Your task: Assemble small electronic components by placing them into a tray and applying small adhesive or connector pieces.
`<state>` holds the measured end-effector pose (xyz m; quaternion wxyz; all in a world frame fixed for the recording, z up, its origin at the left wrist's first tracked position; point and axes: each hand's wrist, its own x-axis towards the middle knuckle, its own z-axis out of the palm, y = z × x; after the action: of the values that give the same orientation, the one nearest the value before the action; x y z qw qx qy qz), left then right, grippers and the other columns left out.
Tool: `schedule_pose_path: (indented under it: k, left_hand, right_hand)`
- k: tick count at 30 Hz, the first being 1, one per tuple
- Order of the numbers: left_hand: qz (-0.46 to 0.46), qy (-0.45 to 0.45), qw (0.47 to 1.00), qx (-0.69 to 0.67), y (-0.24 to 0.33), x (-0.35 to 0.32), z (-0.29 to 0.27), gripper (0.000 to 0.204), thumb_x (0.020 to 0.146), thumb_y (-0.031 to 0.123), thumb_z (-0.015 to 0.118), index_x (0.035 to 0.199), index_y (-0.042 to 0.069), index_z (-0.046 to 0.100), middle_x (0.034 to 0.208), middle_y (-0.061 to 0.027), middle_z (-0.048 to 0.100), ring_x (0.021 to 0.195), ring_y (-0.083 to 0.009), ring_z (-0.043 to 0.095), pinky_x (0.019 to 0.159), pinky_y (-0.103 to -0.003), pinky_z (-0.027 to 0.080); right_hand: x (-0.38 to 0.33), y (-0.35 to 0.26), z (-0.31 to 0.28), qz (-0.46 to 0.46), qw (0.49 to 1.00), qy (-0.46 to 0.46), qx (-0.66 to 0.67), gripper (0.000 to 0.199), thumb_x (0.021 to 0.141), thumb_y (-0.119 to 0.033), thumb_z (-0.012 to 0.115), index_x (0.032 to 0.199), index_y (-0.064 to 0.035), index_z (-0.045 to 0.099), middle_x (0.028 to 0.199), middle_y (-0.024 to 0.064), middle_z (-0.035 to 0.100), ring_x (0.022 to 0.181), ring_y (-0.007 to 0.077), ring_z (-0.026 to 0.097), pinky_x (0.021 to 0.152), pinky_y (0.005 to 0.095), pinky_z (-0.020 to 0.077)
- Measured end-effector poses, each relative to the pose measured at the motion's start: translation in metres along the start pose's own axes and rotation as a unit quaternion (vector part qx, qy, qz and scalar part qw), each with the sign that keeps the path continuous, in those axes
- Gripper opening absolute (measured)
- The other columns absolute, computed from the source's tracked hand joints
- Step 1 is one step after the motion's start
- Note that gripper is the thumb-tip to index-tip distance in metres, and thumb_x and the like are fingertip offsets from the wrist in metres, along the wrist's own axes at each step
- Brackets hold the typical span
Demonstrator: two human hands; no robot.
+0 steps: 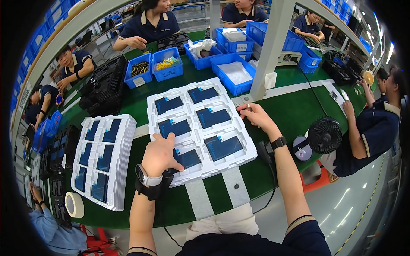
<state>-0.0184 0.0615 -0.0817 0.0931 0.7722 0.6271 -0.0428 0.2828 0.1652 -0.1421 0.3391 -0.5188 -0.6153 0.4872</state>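
In front of me lies a white moulded tray (194,121) with several dark L-shaped flat pieces, wrapped in film with small light-blue tabs, in its compartments. My left hand (159,157) is spread over the tray's near left corner, thumb and fingers apart around the nearest left L-shaped piece (188,158). Whether it presses on that piece or only on the tray cannot be seen. Beside the tray's right edge, my right hand (258,116) has thumb and fingers pinched together. A small dark thing seems to be at its fingertips, too small to name.
A stack of similar filled white trays (104,160) stands left, with a tape roll (74,205) near it. Blue bins (232,72) and black trays (102,85) line the back. A metal post (271,51) rises behind my right hand; a black fan (324,135) stands right. Co-workers sit around.
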Motion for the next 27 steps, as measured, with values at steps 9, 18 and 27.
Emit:
schedule_pose_path:
  k: [9,18,27]
  left_hand:
    - [0.002,0.0,1.0,0.004,-0.0007,0.0009,0.001,0.084,0.034,0.037,0.083,0.099,0.0,0.045,0.095,-0.041,0.046,0.072,-0.0417,0.059,0.066,-0.036,0.05]
    - [-0.007,-0.01,1.0,0.001,0.0008,0.0009,-0.0001,0.086,0.035,0.038,0.083,0.101,0.0,0.044,0.098,-0.0417,0.045,0.074,-0.0422,0.059,0.067,-0.036,0.05]
    - [-0.044,-0.044,0.998,0.012,0.0053,-0.0004,-0.0066,0.095,0.038,0.036,0.083,0.116,0.003,0.041,0.091,-0.0258,0.052,0.079,-0.0376,0.058,0.07,-0.035,0.048]
  right_hand:
    - [-0.0003,0.0003,-0.0007,0.003,1.0,-0.003,0.001,0.023,0.079,-0.016,0.052,0.096,-0.002,0.057,0.069,0.0001,0.058,0.042,0.0028,0.033,0.036,0.0175,0.0254]
    - [-0.0001,-0.0017,-0.0004,0.007,1.0,-0.001,-0.013,0.023,0.079,-0.016,0.052,0.097,-0.0025,0.056,0.069,-0.0003,0.058,0.042,0.0027,0.033,0.036,0.0176,0.025]
    - [-0.002,-0.0047,0.0008,0.011,1.0,-0.001,-0.005,0.023,0.079,-0.016,0.052,0.097,-0.0025,0.057,0.069,-0.0006,0.057,0.044,0.0027,0.035,0.036,0.0172,0.0252]
